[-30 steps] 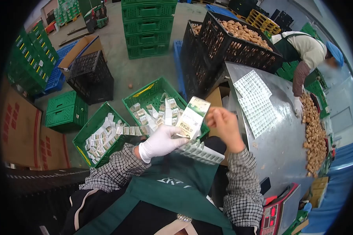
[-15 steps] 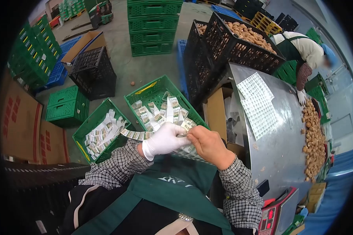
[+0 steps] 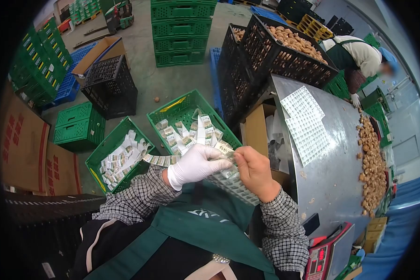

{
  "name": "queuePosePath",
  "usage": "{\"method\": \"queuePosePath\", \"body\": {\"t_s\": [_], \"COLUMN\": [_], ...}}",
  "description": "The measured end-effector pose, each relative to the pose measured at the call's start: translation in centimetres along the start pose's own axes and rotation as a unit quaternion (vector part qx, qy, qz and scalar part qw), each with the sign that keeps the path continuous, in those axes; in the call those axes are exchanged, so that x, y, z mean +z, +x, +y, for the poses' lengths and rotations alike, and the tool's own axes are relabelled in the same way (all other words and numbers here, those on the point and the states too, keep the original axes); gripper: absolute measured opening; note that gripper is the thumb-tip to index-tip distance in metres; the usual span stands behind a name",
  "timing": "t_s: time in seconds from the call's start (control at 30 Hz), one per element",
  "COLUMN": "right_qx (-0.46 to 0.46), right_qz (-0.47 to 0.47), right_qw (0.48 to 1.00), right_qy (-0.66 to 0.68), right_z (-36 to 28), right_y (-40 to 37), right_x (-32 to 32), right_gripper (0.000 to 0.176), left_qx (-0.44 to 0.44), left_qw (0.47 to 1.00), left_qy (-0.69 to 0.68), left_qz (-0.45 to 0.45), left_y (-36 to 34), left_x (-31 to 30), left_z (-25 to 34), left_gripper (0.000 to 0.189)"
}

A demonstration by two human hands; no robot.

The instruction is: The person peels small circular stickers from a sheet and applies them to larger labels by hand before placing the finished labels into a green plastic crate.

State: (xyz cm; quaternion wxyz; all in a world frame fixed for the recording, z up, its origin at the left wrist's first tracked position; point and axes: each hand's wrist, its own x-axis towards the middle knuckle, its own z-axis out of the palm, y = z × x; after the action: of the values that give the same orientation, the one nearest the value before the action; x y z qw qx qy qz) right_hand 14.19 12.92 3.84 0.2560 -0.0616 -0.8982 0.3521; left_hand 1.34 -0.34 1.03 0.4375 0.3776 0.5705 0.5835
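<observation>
On a packing floor, at 9 o'clock from the hands, a green crate (image 3: 108, 140) held a tangle of printed labels; a label strip (image 3: 159, 160) ran over its rim toward the gloved wrist; at 11 o'clock a second green crate (image 3: 182, 109) held more. At centre, the gloved left hand (image 3: 196, 163) had thumb and forefinger pressed together at the lower edge of a small printed piece (image 3: 225, 149), held above the second crate's near end; the bare right hand (image 3: 256, 172), apart from it a second earlier, now pinched its right side between thumb and forefinger, the other fingers curled in; both hands thus appeared to be working the same piece, though the fingertips hid much of it. Just beneath, a label sheet (image 3: 240, 189) slanted toward 5 o'clock, crowding the space under the hands. At 1 o'clock stood a black crate (image 3: 284, 63) heaped with brown produce; at 2 o'clock, two overlapping sheets (image 3: 308, 130) lay on a metal table (image 3: 331, 186); a scale (image 3: 321, 256) sat at 4 o'clock; farther off, a co-worker's gloved hand (image 3: 355, 100) reached the top of a produce pile (image 3: 371, 168) at 3 o'clock.
</observation>
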Motion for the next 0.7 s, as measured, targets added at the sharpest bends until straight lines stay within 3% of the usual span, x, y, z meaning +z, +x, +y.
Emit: {"method": "queuePosePath", "body": {"t_s": [0.07, 0.17, 0.2, 0.3, 0.33, 0.47, 0.57, 0.7], "right_qx": [0.007, 0.132, 0.136, 0.145, 0.137, 0.177, 0.154, 0.068], "right_qz": [0.043, 0.112, 0.095, 0.012, -0.012, -0.057, -0.078, -0.019], "right_qw": [0.999, 0.968, 0.943, 0.92, 0.924, 0.948, 0.98, 0.993], "right_qy": [-0.004, 0.184, 0.288, 0.363, 0.356, 0.26, 0.096, -0.096], "right_z": [0.2, 0.8, 0.8, 0.7, 0.9, 0.4, -0.3, -0.2], "right_y": [-0.1, 0.0, 0.4, 0.5, 0.4, 0.1, 0.5, 1.1], "right_x": [-0.1, -1.1, -1.5, -1.9, -1.5, -0.6, -0.1, -0.1], "right_gripper": [0.006, 0.007, 0.018, 0.033, 0.041, 0.045, 0.049, 0.057], "left_qx": [0.031, 0.047, 0.047, 0.101, 0.103, 0.123, 0.184, 0.229], "left_qw": [0.999, 0.998, 0.997, 0.994, 0.993, 0.986, 0.967, 0.949], "left_qy": [0.037, -0.026, -0.068, 0.043, 0.051, 0.098, 0.165, 0.203], "left_qz": [0.02, 0.012, 0.003, 0.012, 0.021, 0.046, 0.067, 0.073], "left_y": [0.0, -0.3, -0.4, -0.4, -0.2, -0.3, -0.4, -0.3], "left_x": [0.1, 0.3, 0.4, 0.4, 0.4, 0.5, 1.1, 1.1], "left_z": [-0.3, -0.6, -0.7, -1.3, -1.5, -1.3, -0.7, -0.8], "left_gripper": [0.015, 0.013, 0.013, 0.01, 0.009, 0.004, 0.004, 0.003]}}
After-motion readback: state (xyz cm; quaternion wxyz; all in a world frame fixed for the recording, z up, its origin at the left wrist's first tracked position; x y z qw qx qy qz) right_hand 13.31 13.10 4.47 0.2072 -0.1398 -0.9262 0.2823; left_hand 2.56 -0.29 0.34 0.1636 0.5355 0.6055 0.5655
